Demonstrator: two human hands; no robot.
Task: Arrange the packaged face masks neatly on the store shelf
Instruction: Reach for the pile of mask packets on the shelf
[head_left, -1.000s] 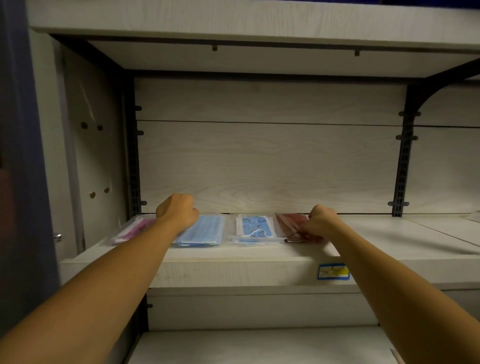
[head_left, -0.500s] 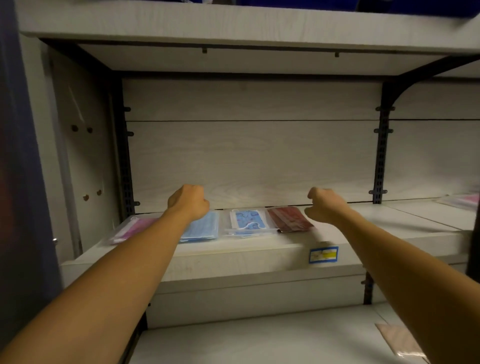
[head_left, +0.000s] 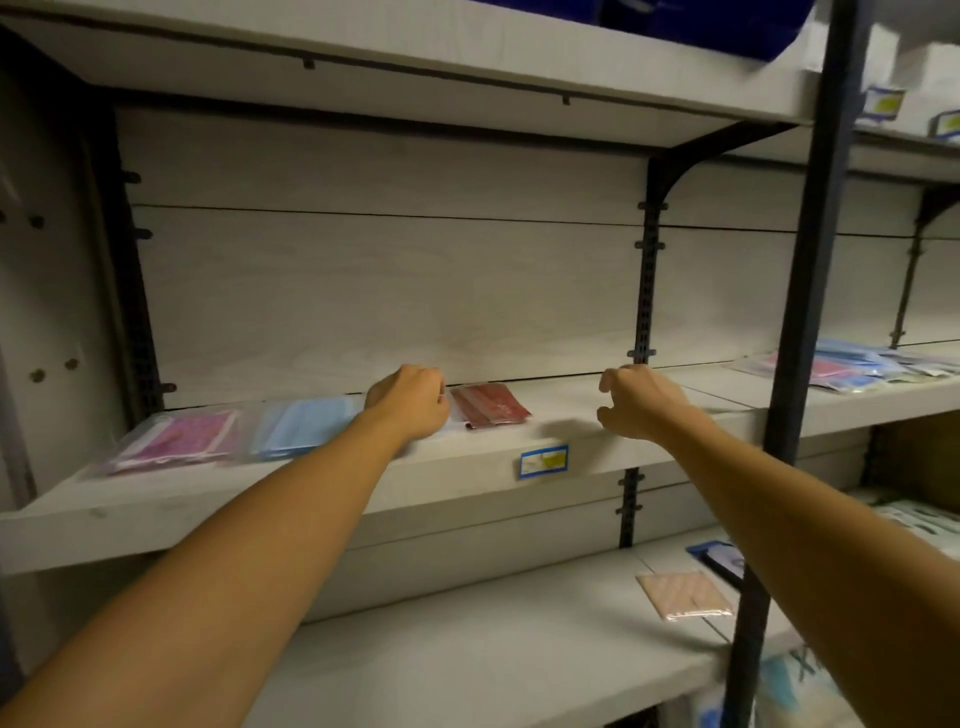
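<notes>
Left hand (head_left: 410, 402) hung over the middle shelf (head_left: 311, 488), fingers curled under, knuckles up, covering a mask pack of which almost nothing showed; whether the fingers held that pack could not be told. Right hand (head_left: 641, 402) was off to the right of the row, above bare shelf board, fingers loosely bent and thumb apart, holding nothing and touching no pack.

Packs lay flat in a row along the back half of the shelf. Pink pack (head_left: 179, 434) sat furthest left, near the side panel. Light blue pack (head_left: 306, 423) lay just beside it to the right, its right edge running under the left forearm. Dark red pack (head_left: 491, 405) lay just right of the left hand, turned slightly off square, well apart from the right hand.

Blue and yellow price tag (head_left: 544, 460) was stuck on the front lip of the shelf, below the gap between the hands. Black upright post (head_left: 810, 291) stood in the foreground at right, crossing all shelf levels. Behind it, on the next bay at the same height, a loose heap of blue and pink packs (head_left: 852, 366) lay unsorted. On the lower shelf (head_left: 467, 649) a pale peach pack (head_left: 683, 595) lay alone, flat, close to the post. More packaging showed at the bottom right corner, too blurred to make out.
</notes>
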